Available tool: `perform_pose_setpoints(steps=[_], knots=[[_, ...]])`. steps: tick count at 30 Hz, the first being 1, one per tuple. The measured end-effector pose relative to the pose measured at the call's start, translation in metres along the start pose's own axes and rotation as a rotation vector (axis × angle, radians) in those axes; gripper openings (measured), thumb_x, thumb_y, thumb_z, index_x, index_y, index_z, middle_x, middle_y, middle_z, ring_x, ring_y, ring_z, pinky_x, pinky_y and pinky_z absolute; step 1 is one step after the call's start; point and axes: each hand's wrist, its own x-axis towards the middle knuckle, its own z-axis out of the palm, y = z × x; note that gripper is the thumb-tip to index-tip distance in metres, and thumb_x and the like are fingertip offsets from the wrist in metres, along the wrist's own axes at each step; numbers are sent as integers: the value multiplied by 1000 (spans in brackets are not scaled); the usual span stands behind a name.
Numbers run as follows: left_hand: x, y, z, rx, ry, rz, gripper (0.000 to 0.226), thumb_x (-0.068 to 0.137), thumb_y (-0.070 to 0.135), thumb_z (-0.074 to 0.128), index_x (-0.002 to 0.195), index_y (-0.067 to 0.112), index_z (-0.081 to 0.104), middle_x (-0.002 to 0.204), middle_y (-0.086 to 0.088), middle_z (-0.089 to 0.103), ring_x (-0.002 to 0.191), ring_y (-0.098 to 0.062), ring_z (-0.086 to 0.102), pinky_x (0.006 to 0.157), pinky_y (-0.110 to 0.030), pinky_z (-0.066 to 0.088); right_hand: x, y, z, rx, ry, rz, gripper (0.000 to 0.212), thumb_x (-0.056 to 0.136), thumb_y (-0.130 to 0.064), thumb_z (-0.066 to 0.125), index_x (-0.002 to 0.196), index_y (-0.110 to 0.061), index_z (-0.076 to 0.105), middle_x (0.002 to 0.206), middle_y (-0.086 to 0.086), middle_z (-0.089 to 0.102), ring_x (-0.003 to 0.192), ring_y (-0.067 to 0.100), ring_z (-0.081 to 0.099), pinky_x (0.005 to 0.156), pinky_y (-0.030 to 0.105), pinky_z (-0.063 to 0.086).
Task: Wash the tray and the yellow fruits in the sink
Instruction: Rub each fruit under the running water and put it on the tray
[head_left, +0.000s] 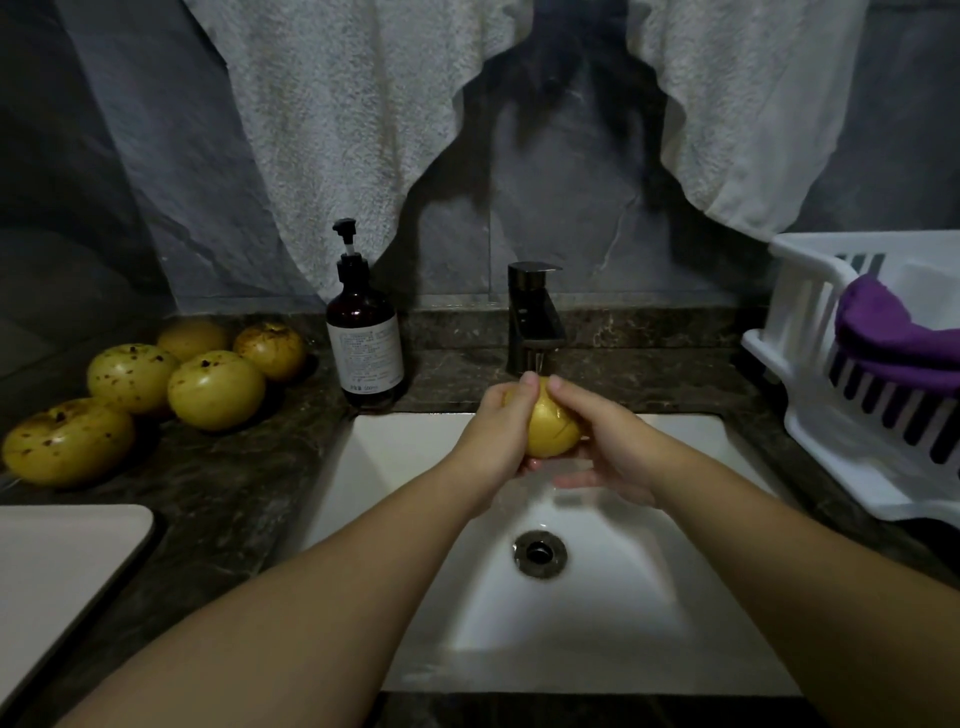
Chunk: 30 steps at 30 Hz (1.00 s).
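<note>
I hold one yellow fruit over the white sink, right under the dark faucet. My left hand grips its left side and my right hand grips its right side, fingers curled over the top. Water falls from the spout onto the fruit. Several more yellow fruits, spotted with brown, lie on the dark counter to the left. A pale tray sits at the lower left edge, partly cut off by the frame.
A brown pump bottle stands on the counter left of the faucet. A white dish rack with a purple cloth stands at the right. White towels hang on the wall behind. The drain lies mid-basin.
</note>
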Motion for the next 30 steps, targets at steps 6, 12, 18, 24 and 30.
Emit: perform_pose_setpoints(steps=[6, 12, 18, 24, 30], knots=[[-2, 2, 3, -30, -40, -82, 55, 100, 73, 37, 135, 32, 47, 106, -9, 66, 71, -16, 61, 57, -28, 46, 1, 1, -1, 16, 28, -53, 66, 63, -68, 81, 120, -38, 67, 117, 7, 74, 98, 29, 76, 87, 49, 61], [1, -3, 4, 2, 9, -44, 52, 104, 67, 34, 137, 29, 42, 114, -10, 65, 79, -19, 65, 66, -31, 53, 2, 1, 0, -48, -13, 130, 74, 61, -88, 66, 118, -39, 67, 106, 6, 78, 97, 23, 76, 82, 46, 58], [-4, 5, 5, -132, -8, -155, 46, 102, 70, 38, 130, 34, 45, 100, -11, 63, 60, -13, 58, 51, -24, 46, -2, 0, -4, -58, 63, -40, 81, 54, -70, 78, 126, -38, 61, 123, 4, 70, 112, 23, 69, 100, 54, 52], [-6, 4, 7, -139, -42, -93, 41, 104, 57, 50, 137, 35, 42, 113, -13, 64, 63, -16, 59, 57, -28, 50, -4, -2, -4, -107, 43, 10, 83, 58, -83, 71, 129, -41, 59, 123, 1, 70, 112, 23, 70, 99, 54, 53], [-11, 11, 4, -287, -70, -189, 44, 101, 61, 53, 137, 37, 44, 107, -11, 64, 66, -15, 64, 74, -28, 55, -3, -4, -1, -256, 117, -211, 93, 61, -61, 82, 141, -40, 42, 129, -9, 57, 113, 11, 60, 80, 24, 50]])
